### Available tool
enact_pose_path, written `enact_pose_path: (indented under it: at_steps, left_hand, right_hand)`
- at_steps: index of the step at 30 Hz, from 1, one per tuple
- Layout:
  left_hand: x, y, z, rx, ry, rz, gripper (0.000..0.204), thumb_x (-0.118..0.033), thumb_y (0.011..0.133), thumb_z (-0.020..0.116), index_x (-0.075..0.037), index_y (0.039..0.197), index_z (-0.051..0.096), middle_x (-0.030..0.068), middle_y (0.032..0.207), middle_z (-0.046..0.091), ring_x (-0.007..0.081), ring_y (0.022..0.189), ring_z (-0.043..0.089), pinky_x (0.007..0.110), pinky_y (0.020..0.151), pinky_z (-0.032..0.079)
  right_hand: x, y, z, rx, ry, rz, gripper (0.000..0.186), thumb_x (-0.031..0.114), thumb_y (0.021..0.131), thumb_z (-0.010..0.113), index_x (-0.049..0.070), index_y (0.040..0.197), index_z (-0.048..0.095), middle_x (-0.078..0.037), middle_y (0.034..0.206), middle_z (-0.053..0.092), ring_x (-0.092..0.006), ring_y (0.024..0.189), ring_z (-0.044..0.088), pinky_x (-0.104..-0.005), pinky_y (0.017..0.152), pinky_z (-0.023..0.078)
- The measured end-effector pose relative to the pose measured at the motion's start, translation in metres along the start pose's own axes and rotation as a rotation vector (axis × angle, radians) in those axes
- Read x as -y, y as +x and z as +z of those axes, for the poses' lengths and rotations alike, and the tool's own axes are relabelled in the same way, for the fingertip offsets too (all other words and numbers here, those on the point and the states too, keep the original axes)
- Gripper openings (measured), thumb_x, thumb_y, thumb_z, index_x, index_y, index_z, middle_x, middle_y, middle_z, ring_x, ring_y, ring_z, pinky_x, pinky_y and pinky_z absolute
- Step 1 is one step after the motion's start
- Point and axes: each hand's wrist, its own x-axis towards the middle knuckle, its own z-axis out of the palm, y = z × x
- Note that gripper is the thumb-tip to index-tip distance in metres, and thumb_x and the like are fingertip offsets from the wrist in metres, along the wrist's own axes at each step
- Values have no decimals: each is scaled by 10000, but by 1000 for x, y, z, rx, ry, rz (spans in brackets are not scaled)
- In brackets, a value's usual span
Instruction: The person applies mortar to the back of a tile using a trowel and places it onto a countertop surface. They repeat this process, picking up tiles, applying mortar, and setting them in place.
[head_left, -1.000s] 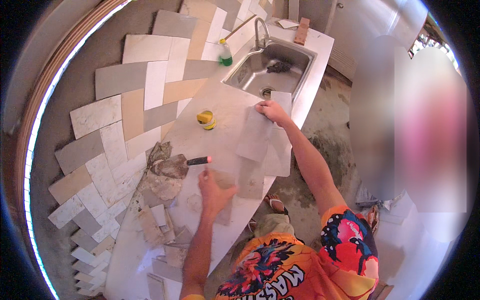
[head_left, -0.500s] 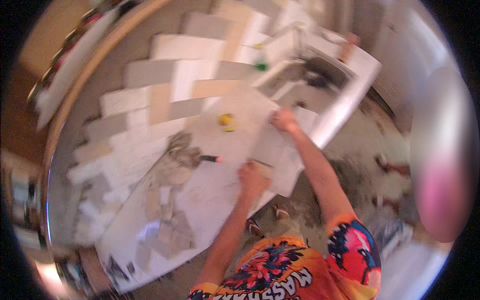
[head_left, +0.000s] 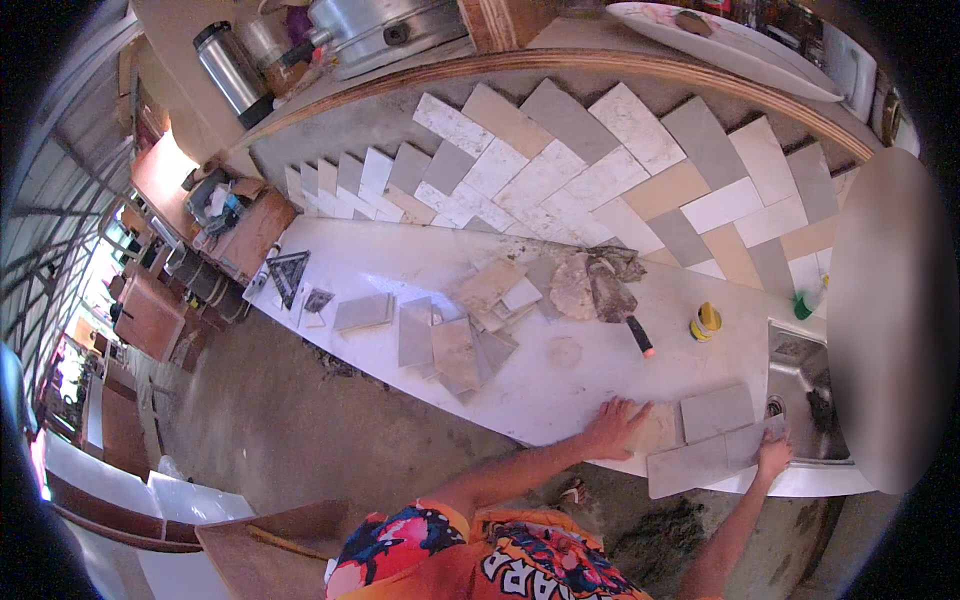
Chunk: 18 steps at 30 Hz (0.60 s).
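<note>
My left hand rests with fingers spread at the edge of a pale beige tile on the white countertop. My right hand grips the end of a grey tile strip beside the steel sink. Another grey tile lies just behind that strip. A trowel with a dark, orange-tipped handle sits by mortar on a crumpled sheet. A small yellow tub stands to its right. Loose tiles lie in piles to the left.
Herringbone wall tiles rise behind the counter, below a ledge with a steel pot. A green bottle stands by the sink. Wooden cabinets and boards are at the left and lower left. A blurred patch hides the far right.
The view has swung left, bringing the ledge and cabinets in. My left hand's fingers have spread out on the tile. My right hand stays on a tile by the sink.
</note>
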Motion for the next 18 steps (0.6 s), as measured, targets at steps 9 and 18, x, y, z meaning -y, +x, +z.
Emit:
enact_pose_path:
  at_steps: [9,18]
  left_hand:
    - [26,2,-36,-68,136,-76,1115,-431,797,818,-74,1667,219,340,1604,281,540,1479,273,667,1202,233]
    - [-89,-37,13,0,17,162,1150,-756,791,715,-48,1616,338,334,1648,197,547,1503,215,747,1165,190]
  right_hand:
    - [7,-43,-22,157,240,46,772,453,866,810,-12,1439,583,-269,1456,579,-427,1380,493,-513,1193,355]
    - [60,-84,-66,22,200,78,885,640,778,803,21,1384,622,-336,1430,489,-493,1369,425,-558,1143,390]
